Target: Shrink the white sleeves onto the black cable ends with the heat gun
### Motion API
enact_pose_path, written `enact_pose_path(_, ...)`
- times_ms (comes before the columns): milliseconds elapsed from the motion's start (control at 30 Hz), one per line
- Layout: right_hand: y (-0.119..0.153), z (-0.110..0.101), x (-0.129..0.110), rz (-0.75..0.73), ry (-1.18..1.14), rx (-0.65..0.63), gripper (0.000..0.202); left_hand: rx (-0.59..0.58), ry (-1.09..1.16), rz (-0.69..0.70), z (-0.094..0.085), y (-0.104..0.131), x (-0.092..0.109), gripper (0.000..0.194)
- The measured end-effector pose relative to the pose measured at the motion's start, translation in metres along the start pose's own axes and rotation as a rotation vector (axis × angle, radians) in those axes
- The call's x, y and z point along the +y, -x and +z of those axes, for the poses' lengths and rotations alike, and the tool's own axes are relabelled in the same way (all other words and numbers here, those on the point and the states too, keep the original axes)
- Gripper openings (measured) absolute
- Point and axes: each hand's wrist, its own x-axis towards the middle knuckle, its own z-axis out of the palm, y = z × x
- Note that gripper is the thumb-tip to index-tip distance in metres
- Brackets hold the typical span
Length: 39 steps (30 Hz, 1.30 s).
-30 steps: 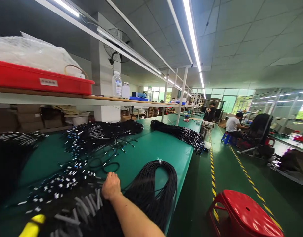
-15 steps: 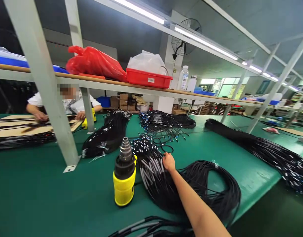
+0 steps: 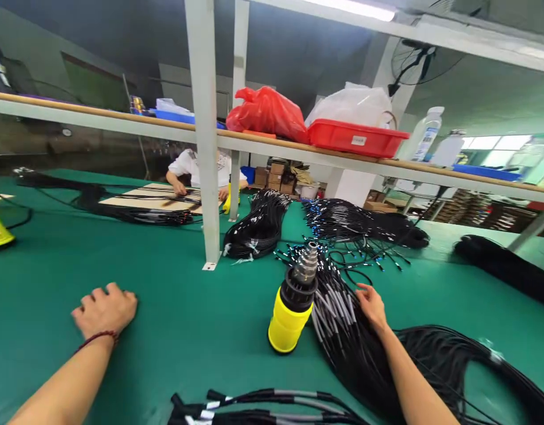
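My left hand [image 3: 105, 308], with a dark red bracelet at the wrist, is over the green table at the left, fingers slightly apart and holding nothing. My right hand [image 3: 371, 302] is at the right edge of a black cable bundle [image 3: 338, 313] with grey sleeves; its fingers are apart and none are seen wrapped round a cable. A yellow heat gun [image 3: 290, 313] stands upright between my hands, its metal nozzle pointing up, just left of the bundle. More black cables with grey sections [image 3: 293, 401] lie at the near edge.
A white post [image 3: 205, 136] rises from the green table [image 3: 165, 307]. Above runs a shelf holding a red bag [image 3: 272, 112] and a red tray [image 3: 358, 140]. Cable bundles [image 3: 258, 227] lie behind. Across the table, a person's hands [image 3: 179, 188] are over cables on a board.
The view has swung left, and my left hand has come into sight. My right hand's fingers have opened out beside the bundle.
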Motion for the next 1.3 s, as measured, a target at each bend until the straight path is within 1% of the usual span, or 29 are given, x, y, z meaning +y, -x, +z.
enact_pose_path(67,-0.001,-0.017,-0.005,-0.009,-0.069,0.130,0.029,0.018,-0.107,0.014,0.007,-0.001,-0.010,0.038)
enact_pose_path(133,0.004,-0.038,-0.018,-0.054,-0.136,0.237,0.039,0.030,-0.183,0.045,0.013,-0.004,-0.012,0.043)
enact_pose_path(200,0.020,-0.060,-0.039,-0.136,-0.203,0.259,0.042,0.042,-0.231,0.065,0.017,-0.006,-0.012,0.045)
enact_pose_path(267,0.051,-0.076,-0.066,-0.247,-0.258,0.208,0.037,0.052,-0.263,0.079,0.018,-0.007,-0.012,0.046)
enact_pose_path(300,0.071,-0.082,-0.081,-0.353,-0.283,0.135,0.030,0.055,-0.275,0.083,0.019,-0.007,-0.012,0.046)
enact_pose_path(333,0.091,-0.084,-0.094,-0.456,-0.288,0.025,0.022,0.057,-0.284,0.087,0.019,-0.007,-0.012,0.045)
enact_pose_path(367,0.112,-0.084,-0.107,-0.549,-0.273,-0.123,0.017,0.058,-0.292,0.090,0.019,-0.007,-0.013,0.044)
enact_pose_path(433,0.150,-0.077,-0.126,-0.696,-0.190,-0.482,0.012,0.064,-0.302,0.093,0.019,-0.007,-0.014,0.042)
enact_pose_path(467,0.165,-0.070,-0.132,-0.745,-0.151,-0.604,0.013,0.066,-0.307,0.096,0.020,-0.007,-0.014,0.042)
enact_pose_path(500,0.177,-0.062,-0.137,-0.769,-0.098,-0.673,0.013,0.066,-0.310,0.101,0.021,-0.007,-0.015,0.041)
enact_pose_path(567,0.193,-0.047,-0.140,-0.791,0.024,-0.796,0.016,0.066,-0.318,0.108,0.022,-0.007,-0.017,0.040)
enact_pose_path(633,0.200,-0.034,-0.140,-0.782,0.131,-0.884,0.024,0.063,-0.324,0.115,0.023,-0.006,-0.018,0.040)
enact_pose_path(700,0.203,-0.025,-0.139,-0.755,0.175,-0.946,0.023,0.062,-0.327,0.119,0.024,-0.006,-0.019,0.040)
enact_pose_path(800,0.203,-0.018,-0.137,-0.717,0.130,-0.986,0.015,0.064,-0.323,0.127,0.024,-0.006,-0.019,0.039)
enact_pose_path(900,0.201,-0.017,-0.134,-0.707,0.058,-0.998,0.013,0.064,-0.313,0.132,0.024,-0.006,-0.020,0.038)
enact_pose_path(1000,0.199,-0.024,-0.135,-0.666,-0.045,-1.017,0.015,0.058,-0.306,0.129,0.025,-0.006,-0.022,0.036)
enact_pose_path(1133,0.196,-0.046,-0.148,-0.593,-0.118,-1.078,0.021,0.044,-0.299,0.127,0.027,-0.006,-0.023,0.038)
enact_pose_path(1200,0.195,-0.056,-0.156,-0.602,-0.118,-1.093,0.019,0.038,-0.294,0.128,0.026,-0.006,-0.022,0.039)
enact_pose_path(1300,0.196,-0.068,-0.167,-0.649,-0.121,-1.070,0.019,0.029,-0.286,0.126,0.025,-0.005,-0.020,0.039)
